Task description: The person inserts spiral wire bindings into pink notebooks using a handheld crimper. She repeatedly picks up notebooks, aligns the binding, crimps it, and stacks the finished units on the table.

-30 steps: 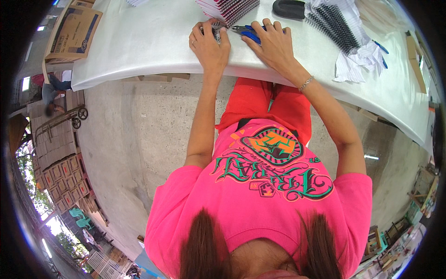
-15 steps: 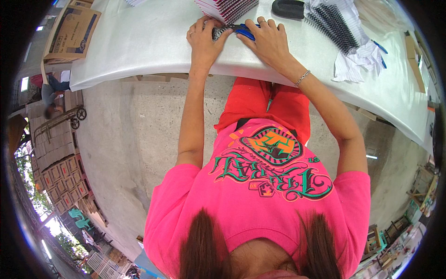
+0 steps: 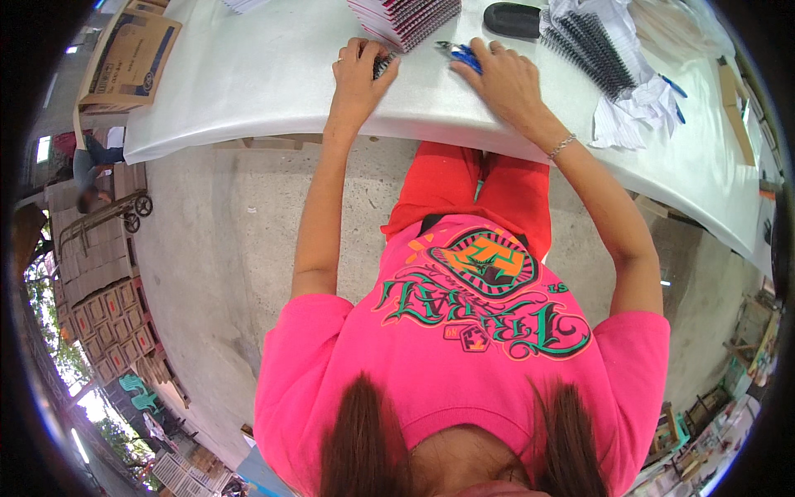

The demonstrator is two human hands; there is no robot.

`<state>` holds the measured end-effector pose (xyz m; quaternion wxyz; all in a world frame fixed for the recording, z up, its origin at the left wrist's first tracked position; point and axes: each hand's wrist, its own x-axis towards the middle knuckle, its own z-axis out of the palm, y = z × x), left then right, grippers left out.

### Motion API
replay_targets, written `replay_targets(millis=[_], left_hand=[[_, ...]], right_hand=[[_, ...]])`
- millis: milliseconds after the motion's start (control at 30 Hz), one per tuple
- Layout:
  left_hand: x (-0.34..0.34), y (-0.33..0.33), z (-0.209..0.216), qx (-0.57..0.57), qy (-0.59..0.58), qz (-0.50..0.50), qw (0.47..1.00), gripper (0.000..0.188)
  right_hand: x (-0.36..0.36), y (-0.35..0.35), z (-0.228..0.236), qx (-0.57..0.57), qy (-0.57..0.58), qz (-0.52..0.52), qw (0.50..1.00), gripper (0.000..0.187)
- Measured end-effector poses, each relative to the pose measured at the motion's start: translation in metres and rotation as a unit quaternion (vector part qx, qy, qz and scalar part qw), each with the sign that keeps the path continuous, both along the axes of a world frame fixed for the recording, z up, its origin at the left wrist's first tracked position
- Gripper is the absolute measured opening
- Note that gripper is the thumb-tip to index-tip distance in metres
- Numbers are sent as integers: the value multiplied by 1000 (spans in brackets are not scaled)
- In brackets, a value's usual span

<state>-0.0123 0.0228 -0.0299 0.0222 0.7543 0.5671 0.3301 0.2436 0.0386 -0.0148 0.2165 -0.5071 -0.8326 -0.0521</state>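
My left hand point(image 3: 356, 81) is closed round a dark spiral binding coil point(image 3: 383, 66) that shows past the thumb; whether it is bound to pages is hidden. My right hand point(image 3: 509, 84) grips blue-handled pliers point(image 3: 464, 56), whose dark jaws point left toward the coil but stand apart from it. Just beyond both hands rises a stack of spiral-bound notebooks point(image 3: 406, 23) with pinkish-red edges. A bundle of loose black spiral coils point(image 3: 592, 54) lies on crumpled white paper point(image 3: 633, 116) to the right.
A white-covered table point(image 3: 240, 91) carries everything, its near edge curving before my legs. At the far right of the stack lies a black rounded object point(image 3: 512, 18). Blue pen-like tools point(image 3: 675, 85) rest by the paper. A cardboard box point(image 3: 132, 58) stands at the left.
The pliers in my right hand have moved right, away from the coil. My left hand, still round the coil, has shifted slightly; the hands are farther apart.
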Motion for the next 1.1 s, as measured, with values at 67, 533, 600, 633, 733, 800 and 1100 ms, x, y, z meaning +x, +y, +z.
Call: replay_targets(millis=[67, 533, 600, 633, 733, 800, 1100], left_hand=[[-2, 1, 3, 6, 7, -11, 1000, 26], [7, -6, 19, 101, -7, 7, 995, 18], [20, -9, 24, 110, -55, -18, 992, 18], [31, -11, 27, 116, -88, -42, 988, 18], [68, -19, 43, 111, -99, -102, 984, 20], [86, -16, 42, 106, -58, -141, 983, 22], [126, -8, 45, 89, -4, -233, 968, 44]], right_hand=[[17, -1, 3, -7, -16, -23, 1000, 56], [-24, -26, 6, -156, 470, 85, 864, 38], [-39, -35, 7, -340, 593, 89, 725, 41], [-43, -36, 0, -418, 672, 112, 601, 48], [-37, -35, -5, -595, 761, 219, 138, 50], [-33, -39, 0, -588, 778, 220, -2, 51], [9, -36, -20, -492, 833, 252, -4, 36]])
